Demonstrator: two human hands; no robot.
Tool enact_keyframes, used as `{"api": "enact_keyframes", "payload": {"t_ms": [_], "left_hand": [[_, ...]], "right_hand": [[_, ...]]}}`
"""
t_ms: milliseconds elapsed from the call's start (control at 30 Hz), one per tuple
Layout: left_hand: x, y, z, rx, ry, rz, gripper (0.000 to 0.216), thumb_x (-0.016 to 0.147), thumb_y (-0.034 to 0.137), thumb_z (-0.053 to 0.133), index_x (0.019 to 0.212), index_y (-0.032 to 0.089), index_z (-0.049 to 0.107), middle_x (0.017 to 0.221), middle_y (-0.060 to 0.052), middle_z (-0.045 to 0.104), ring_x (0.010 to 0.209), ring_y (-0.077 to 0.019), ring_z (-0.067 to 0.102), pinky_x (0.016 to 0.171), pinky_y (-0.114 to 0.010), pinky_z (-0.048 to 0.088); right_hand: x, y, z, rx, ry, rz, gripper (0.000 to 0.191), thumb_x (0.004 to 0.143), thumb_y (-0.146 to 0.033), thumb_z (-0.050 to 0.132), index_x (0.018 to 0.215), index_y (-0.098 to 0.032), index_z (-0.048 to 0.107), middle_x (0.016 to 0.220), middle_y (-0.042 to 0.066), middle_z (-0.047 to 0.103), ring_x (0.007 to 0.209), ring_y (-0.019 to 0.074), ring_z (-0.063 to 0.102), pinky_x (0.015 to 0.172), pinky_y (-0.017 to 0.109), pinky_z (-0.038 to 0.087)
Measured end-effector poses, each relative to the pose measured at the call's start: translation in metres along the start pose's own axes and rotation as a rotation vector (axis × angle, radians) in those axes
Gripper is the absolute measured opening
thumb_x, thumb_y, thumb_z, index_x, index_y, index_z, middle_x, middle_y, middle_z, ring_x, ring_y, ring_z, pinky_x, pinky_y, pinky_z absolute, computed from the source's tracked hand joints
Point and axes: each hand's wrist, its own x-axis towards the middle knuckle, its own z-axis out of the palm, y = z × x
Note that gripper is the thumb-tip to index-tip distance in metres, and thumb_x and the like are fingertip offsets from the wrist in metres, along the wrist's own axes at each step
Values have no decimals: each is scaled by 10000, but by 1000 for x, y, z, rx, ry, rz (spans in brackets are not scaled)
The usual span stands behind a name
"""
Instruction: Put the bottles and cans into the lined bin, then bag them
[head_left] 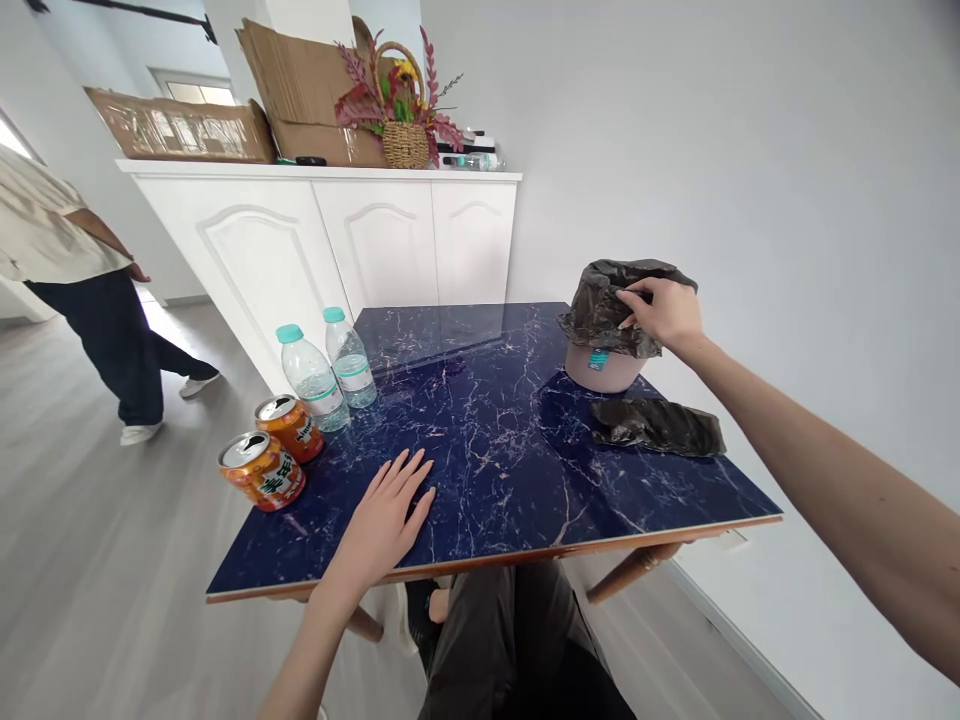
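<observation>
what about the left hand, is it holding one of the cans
No, the left hand lies flat on the table, apart from both cans.

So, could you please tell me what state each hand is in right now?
Left hand: open, laid flat on the blue tabletop, holding nothing.
Right hand: partly curled at the black bag over the bin; whether it grips cannot be told.

Found cardboard box (180, 128) at left corner of cabinet top (322, 174); noted flower basket (405, 146), lying bottle (481, 161) toward right edge.
</observation>
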Motion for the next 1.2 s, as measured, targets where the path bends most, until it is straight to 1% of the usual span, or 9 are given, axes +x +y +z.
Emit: {"api": "enact_keyframes", "payload": {"t_ms": [200,400,500,600,733,867,1033,1133,1200], "left_hand": [[0,0,2,-17,30,7,523,1137,482,419,1598,267,541,1695,-74,484,1619,-287,382,1331,-573,337],[0,2,-3,-18,-13,-10,537,1141,487,403,1598,240,539,1706,-74,465,1629,-283,361,1344,-563,323],[0,4,-5,-19,-14,-17,533,1142,485,405,1596,241,540,1707,-68,464,1631,-276,357,1349,-551,316],[1,4,-5,-15,-19,-20,534,1143,488,404,1589,230,544,1708,-72,462,1631,-275,356,1351,-551,311],[1,4,-5,-6,-29,-14,543,1146,490,392,1591,215,536,1714,-81,451,1636,-273,347,1354,-553,304],[2,3,-4,-14,-13,-7,539,1144,489,395,1596,227,528,1709,-78,462,1638,-272,339,1355,-552,298],[2,2,-2,-14,-9,-6,543,1143,483,396,1599,218,524,1701,-92,472,1631,-281,356,1348,-565,307],[3,2,-3,-10,-14,-7,545,1141,486,402,1597,215,529,1695,-93,481,1628,-284,362,1348,-567,309],[3,3,-3,-12,-18,-8,547,1142,489,398,1596,214,532,1692,-92,486,1627,-283,362,1349,-566,308]], "right_hand": [[-20,-28,-3,70,-14,-108,318,1044,-405,600,1123,-165,791,642,65,765,848,298,788,874,420,576],[-52,-75,-6,252,-88,-236,310,1049,-439,621,1072,-173,779,665,33,760,703,244,777,814,397,596],[-73,-101,-13,373,-162,-313,338,1041,-496,636,1049,-186,770,809,51,786,631,209,755,726,376,602],[-98,-125,-24,465,-226,-396,370,1043,-549,633,1034,-206,773,965,63,780,605,171,736,697,360,606],[-130,-148,-43,533,-288,-442,364,1046,-583,629,1033,-250,775,1004,50,765,606,162,728,637,339,607],[-153,-160,-58,577,-342,-470,298,1059,-534,632,1036,-272,772,1018,46,758,607,161,730,595,330,611],[-166,-164,-69,606,-364,-448,269,1053,-526,643,1069,-286,762,1011,48,753,636,173,734,599,331,637],[-173,-158,-70,675,-316,-391,258,1050,-515,653,1166,-299,736,1179,61,733,641,146,717,582,312,631],[-180,-149,-67,768,-214,-345,244,1051,-487,659,1210,-308,707,1332,79,670,643,128,699,574,319,622]]}}
